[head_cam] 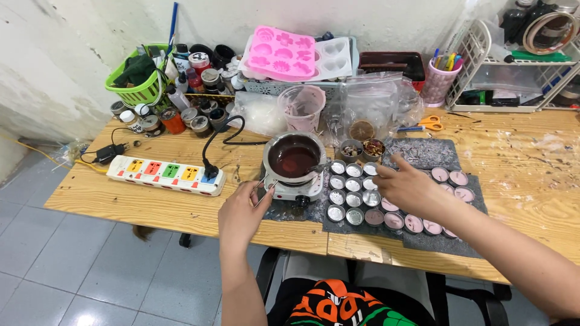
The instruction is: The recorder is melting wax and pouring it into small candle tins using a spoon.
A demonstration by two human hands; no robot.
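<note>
My left hand (241, 212): pinching thin metal tweezers (264, 192) beside the small white electric hotplate (294, 190).
My right hand (406, 188): holding nothing, fingers spread over round silver tin cups (353, 199).

bare forearms, black garment with orange-green print (338, 308).

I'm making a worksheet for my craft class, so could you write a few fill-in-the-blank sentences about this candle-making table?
1. The pot on the small hot plate holds dark ____ liquid.
2. The left hand holds thin metal ____ beside the hot plate.
3. The right hand hovers over rows of small round ____ on the dark mat.
4. Orange-handled ____ lie on the table near the pink pen cup.

Missing words: red; tweezers; tins; scissors
</note>
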